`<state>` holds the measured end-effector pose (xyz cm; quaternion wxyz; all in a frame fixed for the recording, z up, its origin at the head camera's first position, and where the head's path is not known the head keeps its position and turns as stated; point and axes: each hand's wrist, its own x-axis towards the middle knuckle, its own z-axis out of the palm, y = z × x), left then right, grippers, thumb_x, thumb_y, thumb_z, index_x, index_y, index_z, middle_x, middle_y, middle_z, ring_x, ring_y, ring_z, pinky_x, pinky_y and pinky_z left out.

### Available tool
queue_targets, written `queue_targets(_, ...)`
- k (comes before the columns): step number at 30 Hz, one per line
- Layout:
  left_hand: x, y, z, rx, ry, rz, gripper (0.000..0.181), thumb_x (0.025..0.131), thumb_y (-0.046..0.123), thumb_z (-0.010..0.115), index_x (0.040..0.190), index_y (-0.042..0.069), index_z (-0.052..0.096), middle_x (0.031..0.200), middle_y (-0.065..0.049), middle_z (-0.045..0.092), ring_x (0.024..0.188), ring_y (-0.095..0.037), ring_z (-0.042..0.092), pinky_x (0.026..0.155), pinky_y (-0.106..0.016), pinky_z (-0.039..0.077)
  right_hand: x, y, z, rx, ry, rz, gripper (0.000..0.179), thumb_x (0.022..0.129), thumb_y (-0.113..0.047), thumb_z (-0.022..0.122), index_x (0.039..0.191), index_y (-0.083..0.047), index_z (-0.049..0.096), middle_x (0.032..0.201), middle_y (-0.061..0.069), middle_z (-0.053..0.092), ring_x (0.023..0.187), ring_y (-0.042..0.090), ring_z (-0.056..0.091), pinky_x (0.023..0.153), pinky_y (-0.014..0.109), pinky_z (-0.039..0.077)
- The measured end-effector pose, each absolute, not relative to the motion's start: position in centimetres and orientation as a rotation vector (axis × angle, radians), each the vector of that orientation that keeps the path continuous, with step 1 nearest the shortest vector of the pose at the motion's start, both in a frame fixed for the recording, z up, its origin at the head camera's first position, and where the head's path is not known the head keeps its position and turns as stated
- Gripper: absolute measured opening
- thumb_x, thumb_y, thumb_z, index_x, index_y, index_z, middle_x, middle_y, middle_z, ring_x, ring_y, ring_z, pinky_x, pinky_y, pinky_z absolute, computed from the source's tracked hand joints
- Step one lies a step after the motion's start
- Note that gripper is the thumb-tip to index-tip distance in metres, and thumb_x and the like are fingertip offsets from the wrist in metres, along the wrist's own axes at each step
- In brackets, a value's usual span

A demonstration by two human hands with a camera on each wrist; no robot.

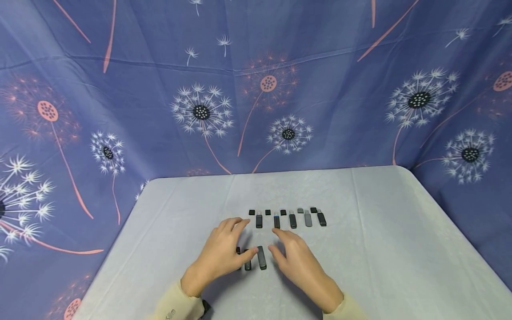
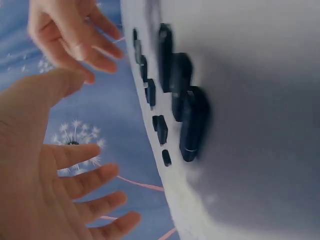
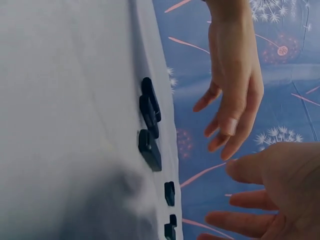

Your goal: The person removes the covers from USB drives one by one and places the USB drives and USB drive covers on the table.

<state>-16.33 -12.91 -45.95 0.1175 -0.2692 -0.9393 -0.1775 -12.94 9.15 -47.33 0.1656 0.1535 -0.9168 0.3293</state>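
Both hands hover above the white table, holding nothing. My left hand (image 1: 222,249) has its fingers spread and hides part of the front group of USB sticks: a grey one (image 1: 262,258), a dark one (image 1: 248,262) and another dark one (image 1: 238,251). My right hand (image 1: 300,260) is just right of the grey stick, apart from it, fingers loosely bent. Beyond the hands lies a row of several USB sticks with metal plugs showing, among them a black one (image 1: 259,220), a blue-tipped one (image 1: 277,221) and a grey one (image 1: 308,219).
Behind that row several small caps lie in a line, including a black cap (image 1: 252,212) and a grey cap (image 1: 300,210). The white-covered table (image 1: 400,249) meets a blue dandelion-patterned cloth (image 1: 340,115) at its back and sides.
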Motion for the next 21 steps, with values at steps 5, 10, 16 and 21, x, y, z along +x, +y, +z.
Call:
queue_targets(5,-14.8,-12.4,-46.5,-0.757,-2.723,-0.350,0.081,0.088,0.068,0.065,0.147,0.013,0.055,0.135,-0.010,0.062,0.129,-0.034,0.058,0.092,-0.055,0.053,-11.8,10.5,-47.6,0.523,-2.574,0.744,0.050,0.088,-0.024,0.082,0.129,0.002,0.067,0.126,0.017,0.071,0.118,0.037,0.067,0.100,0.055,0.053)
queue_targets(10,-13.6,-11.7,-46.4,-0.692,-2.748,-0.305,0.089,0.088,0.077,0.058,0.151,0.014,0.050,0.143,-0.013,0.058,0.137,-0.039,0.052,0.100,-0.059,0.048,-10.7,11.7,-47.7,0.500,-2.619,0.624,0.067,0.087,-0.041,0.082,0.138,-0.003,0.063,0.133,0.018,0.067,0.125,0.045,0.061,0.101,0.068,0.047)
queue_targets(16,-12.3,-11.1,-46.5,-0.649,-2.772,-0.306,0.095,0.086,0.079,0.057,0.154,0.013,0.047,0.149,-0.015,0.054,0.145,-0.043,0.043,0.108,-0.066,0.042,-9.6,12.7,-48.0,0.460,-2.685,0.568,0.082,0.083,-0.059,0.079,0.144,-0.008,0.060,0.142,0.020,0.062,0.132,0.050,0.055,0.102,0.076,0.040)
queue_targets(21,-11.6,-11.1,-46.6,-0.611,-2.771,-0.298,0.099,0.084,0.079,0.061,0.156,0.014,0.044,0.152,-0.015,0.052,0.148,-0.043,0.039,0.111,-0.067,0.038,-9.0,13.2,-48.2,0.456,-2.653,0.528,0.091,0.077,-0.065,0.082,0.145,-0.009,0.059,0.142,0.022,0.061,0.133,0.051,0.053,0.103,0.078,0.038)
